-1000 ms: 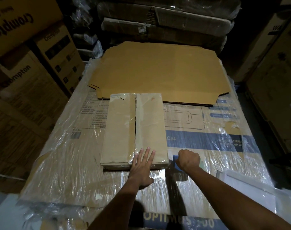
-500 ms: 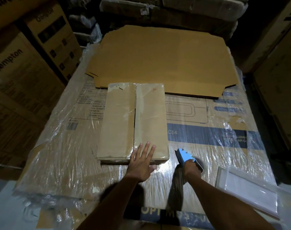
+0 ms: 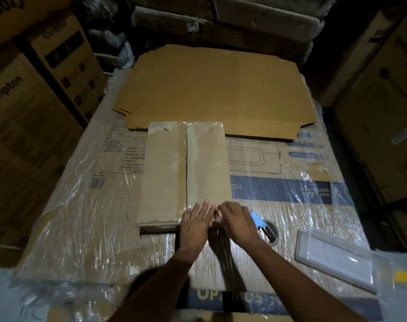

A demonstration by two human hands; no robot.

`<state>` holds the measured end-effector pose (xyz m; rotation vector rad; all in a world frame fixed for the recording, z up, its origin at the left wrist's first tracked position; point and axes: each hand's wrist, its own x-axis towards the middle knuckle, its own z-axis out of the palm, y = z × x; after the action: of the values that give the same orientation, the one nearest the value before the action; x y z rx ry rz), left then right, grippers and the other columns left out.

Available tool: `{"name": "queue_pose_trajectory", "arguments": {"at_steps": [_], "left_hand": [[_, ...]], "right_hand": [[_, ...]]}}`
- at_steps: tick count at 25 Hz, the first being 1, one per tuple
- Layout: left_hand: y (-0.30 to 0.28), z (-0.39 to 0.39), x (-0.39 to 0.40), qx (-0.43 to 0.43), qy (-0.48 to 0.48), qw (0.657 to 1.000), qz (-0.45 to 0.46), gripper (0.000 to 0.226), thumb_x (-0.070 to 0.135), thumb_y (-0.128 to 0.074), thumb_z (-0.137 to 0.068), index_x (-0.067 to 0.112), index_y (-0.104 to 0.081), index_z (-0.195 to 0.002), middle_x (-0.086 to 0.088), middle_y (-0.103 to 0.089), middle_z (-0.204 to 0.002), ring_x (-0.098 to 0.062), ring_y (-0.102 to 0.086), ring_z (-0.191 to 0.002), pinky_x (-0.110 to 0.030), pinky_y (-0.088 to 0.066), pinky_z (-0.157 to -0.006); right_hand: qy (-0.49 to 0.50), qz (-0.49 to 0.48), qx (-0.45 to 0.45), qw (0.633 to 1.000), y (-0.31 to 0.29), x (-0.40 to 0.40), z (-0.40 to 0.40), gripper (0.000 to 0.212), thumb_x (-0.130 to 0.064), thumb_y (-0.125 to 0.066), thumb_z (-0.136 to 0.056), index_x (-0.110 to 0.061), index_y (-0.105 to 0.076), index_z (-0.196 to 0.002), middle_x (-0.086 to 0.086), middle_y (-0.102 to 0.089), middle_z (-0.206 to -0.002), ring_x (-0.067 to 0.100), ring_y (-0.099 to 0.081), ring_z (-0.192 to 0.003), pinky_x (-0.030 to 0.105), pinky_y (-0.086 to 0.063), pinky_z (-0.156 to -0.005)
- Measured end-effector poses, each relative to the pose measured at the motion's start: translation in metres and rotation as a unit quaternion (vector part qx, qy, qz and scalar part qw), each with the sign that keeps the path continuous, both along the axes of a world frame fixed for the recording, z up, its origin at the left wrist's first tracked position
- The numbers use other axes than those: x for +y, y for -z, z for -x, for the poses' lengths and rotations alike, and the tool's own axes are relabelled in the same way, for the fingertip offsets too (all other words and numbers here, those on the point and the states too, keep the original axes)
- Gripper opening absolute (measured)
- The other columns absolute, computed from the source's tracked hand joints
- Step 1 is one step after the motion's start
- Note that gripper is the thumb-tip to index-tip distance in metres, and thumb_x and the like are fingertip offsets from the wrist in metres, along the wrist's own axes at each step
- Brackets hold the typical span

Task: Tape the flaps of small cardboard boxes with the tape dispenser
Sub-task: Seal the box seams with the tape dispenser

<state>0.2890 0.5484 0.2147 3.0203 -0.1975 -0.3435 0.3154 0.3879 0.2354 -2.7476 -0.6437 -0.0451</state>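
Box (image 3: 184,175) lies on the wrapped carton (image 3: 82,228), long axis running away from the person, its 2 flaps meeting along a centre seam. Left hand (image 3: 194,225) presses flat on the near end. Right hand (image 3: 238,223), empty with loosely bent fingers, is nearer the tape dispenser (image 3: 258,220) just right.

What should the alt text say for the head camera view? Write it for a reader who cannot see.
A person's left hand lies flat on the near end of a small brown cardboard box, right hand beside it. A blue tape dispenser lies just right of that hand, on a large plastic-wrapped carton; a flat cardboard sheet lies beyond.
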Motion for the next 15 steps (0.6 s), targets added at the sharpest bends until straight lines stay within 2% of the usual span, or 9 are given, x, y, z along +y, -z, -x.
{"name": "queue_pose_trajectory", "arguments": {"at_steps": [2,4,6,7,8,10,11,13,15], "left_hand": [[0.003,0.0,0.0,-0.021,0.02,1.0,-0.009,0.061,0.035,-0.053,-0.097,0.029,-0.028,-0.153,0.003,-0.029,-0.159,-0.026,-0.031,-0.145,-0.044,-0.03,-0.111],[0.008,-0.003,0.001,0.016,0.022,1.0,0.004,0.064,0.04,-0.072,-0.084,0.028,-0.049,-0.142,0.003,-0.049,-0.147,-0.025,-0.049,-0.133,-0.043,-0.044,-0.101],[0.009,-0.005,0.004,0.009,0.026,0.998,0.049,0.065,0.036,-0.075,-0.081,0.026,-0.052,-0.141,0.003,-0.047,-0.148,-0.024,-0.048,-0.134,-0.042,-0.042,-0.105],[0.01,-0.005,0.011,-0.009,0.028,0.996,0.078,0.063,0.032,-0.067,-0.089,0.025,-0.042,-0.147,0.004,-0.033,-0.156,-0.023,-0.036,-0.142,-0.041,-0.031,-0.114],[0.009,-0.002,0.02,-0.011,0.028,0.997,0.077,0.062,0.029,-0.053,-0.098,0.025,-0.026,-0.154,0.005,-0.012,-0.16,-0.021,-0.016,-0.15,-0.039,-0.014,-0.121],[0.011,0.009,0.042,-0.042,-0.047,0.998,0.028,0.065,0.033,-0.035,-0.104,0.028,0.006,-0.155,0.002,0.017,-0.158,-0.023,0.015,-0.149,-0.042,0.018,-0.118],[0.013,0.017,0.053,-0.059,-0.077,0.995,0.005,0.068,0.037,-0.032,-0.103,0.032,0.015,-0.152,-0.002,0.024,-0.157,-0.026,0.021,-0.147,-0.046,0.025,-0.113],[0.015,0.024,0.066,-0.043,-0.105,0.993,0.02,0.075,0.038,-0.036,-0.102,0.038,0.021,-0.15,-0.007,0.026,-0.158,-0.03,0.022,-0.146,-0.051,0.026,-0.111],[0.019,0.025,0.067,-0.051,-0.111,0.992,0.011,0.09,0.027,-0.052,-0.097,0.037,0.018,-0.152,-0.011,0.014,-0.162,-0.034,0.012,-0.148,-0.053,0.016,-0.116]], "right_hand": [[-0.011,0.08,0.048,0.996,0.0,0.003,0.008,0.039,-0.026,-0.085,-0.058,-0.026,-0.062,-0.089,-0.005,-0.064,-0.091,0.02,-0.061,-0.084,0.034,-0.048,-0.061],[-0.019,0.128,0.038,0.991,0.003,0.005,0.005,0.045,-0.019,-0.091,-0.042,-0.022,-0.064,-0.079,-0.003,-0.063,-0.077,0.021,-0.061,-0.071,0.033,-0.047,-0.051],[-0.014,0.127,0.01,0.992,-0.001,0.006,0.0,0.042,-0.017,-0.091,-0.041,-0.022,-0.064,-0.073,-0.004,-0.06,-0.07,0.019,-0.059,-0.066,0.03,-0.043,-0.048],[-0.012,0.101,0.02,0.995,0.0,0.005,-0.002,0.04,-0.017,-0.09,-0.046,-0.024,-0.063,-0.075,-0.005,-0.059,-0.073,0.017,-0.058,-0.07,0.03,-0.043,-0.051],[0.0,0.06,0.045,0.997,0.0,0.004,0.0,0.037,-0.015,-0.086,-0.054,-0.026,-0.061,-0.079,-0.007,-0.058,-0.081,0.015,-0.056,-0.078,0.029,-0.043,-0.056],[0.052,0.007,0.09,0.995,-0.002,0.004,0.008,0.032,-0.005,-0.074,-0.07,-0.023,-0.059,-0.091,-0.004,-0.055,-0.104,0.016,-0.053,-0.099,0.03,-0.045,-0.071],[0.065,0.012,0.098,0.993,-0.003,0.006,0.011,0.034,0.001,-0.068,-0.074,-0.02,-0.058,-0.099,0.001,-0.054,-0.116,0.02,-0.053,-0.107,0.031,-0.046,-0.078],[0.073,0.032,0.119,0.99,0.001,0.01,0.015,0.043,0.009,-0.058,-0.08,-0.014,-0.053,-0.116,0.009,-0.05,-0.134,0.024,-0.054,-0.114,0.033,-0.047,-0.086],[0.081,0.03,0.152,0.985,0.003,0.007,0.01,0.048,0.006,-0.054,-0.086,-0.013,-0.045,-0.129,0.009,-0.051,-0.137,0.022,-0.057,-0.112,0.031,-0.047,-0.09]]}}
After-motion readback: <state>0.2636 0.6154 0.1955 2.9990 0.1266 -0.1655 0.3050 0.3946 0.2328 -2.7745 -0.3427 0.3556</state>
